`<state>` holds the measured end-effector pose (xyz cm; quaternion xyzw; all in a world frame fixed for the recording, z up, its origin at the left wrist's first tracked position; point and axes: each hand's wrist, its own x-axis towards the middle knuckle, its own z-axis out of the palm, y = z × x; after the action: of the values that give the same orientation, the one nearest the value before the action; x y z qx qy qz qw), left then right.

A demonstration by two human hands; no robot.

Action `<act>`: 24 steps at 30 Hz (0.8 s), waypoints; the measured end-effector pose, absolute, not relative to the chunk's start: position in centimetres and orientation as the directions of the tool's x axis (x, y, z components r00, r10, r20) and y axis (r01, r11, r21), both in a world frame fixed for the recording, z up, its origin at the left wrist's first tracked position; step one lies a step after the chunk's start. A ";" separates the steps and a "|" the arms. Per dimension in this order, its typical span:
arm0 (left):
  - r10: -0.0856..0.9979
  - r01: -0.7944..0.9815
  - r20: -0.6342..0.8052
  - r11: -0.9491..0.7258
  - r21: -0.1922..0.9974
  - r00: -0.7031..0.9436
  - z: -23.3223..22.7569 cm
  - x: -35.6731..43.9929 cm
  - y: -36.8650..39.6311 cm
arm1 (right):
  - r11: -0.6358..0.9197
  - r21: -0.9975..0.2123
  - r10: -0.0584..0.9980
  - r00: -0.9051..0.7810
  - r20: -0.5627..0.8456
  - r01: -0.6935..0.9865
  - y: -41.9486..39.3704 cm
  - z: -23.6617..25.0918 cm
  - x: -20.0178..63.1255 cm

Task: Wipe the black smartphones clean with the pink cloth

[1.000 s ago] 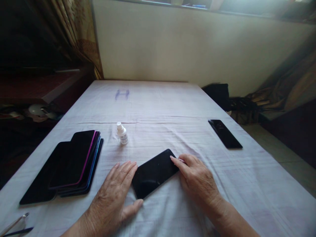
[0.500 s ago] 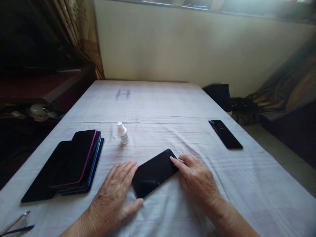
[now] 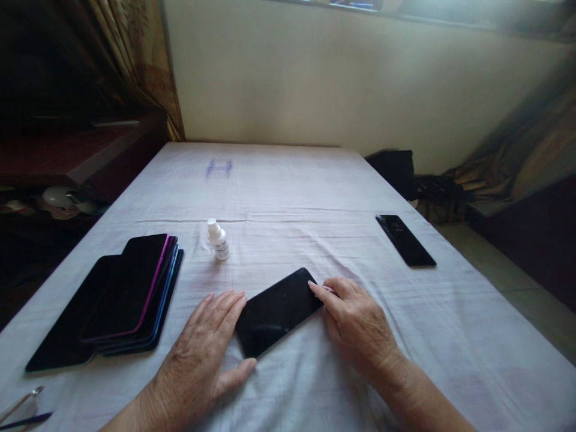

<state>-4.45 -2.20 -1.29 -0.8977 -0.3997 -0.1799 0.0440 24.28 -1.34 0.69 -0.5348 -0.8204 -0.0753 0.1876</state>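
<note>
Room: bare white tablecloth (image 3: 315, 198) beyond the smartphone (image 3: 276, 312)
Axis: diagonal, far end rightward
Left hand (image 3: 204, 351): flat, spread, bracing near-left edge
Right hand (image 3: 355, 324): forefinger on far-right corner

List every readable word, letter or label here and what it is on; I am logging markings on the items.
"H": blue mark drawn on the white tablecloth, at its far end.
Label on the small white dropper bottle: dark print, too small and blurred to read.
Phones, including the one between the hands: no readable text.
</note>
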 end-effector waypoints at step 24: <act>0.678 0.716 0.357 -0.697 0.035 0.643 -1.8 -5.1 -1.7 | 0.477 -0.180 0.818 -0.360 0.448 0.860 -2.6 0.0 25.2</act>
<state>-5.06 -1.74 -1.81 -0.9047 -0.3850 -0.1738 0.0548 25.21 -2.63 -0.02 -0.5096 -0.8234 -0.0425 0.2458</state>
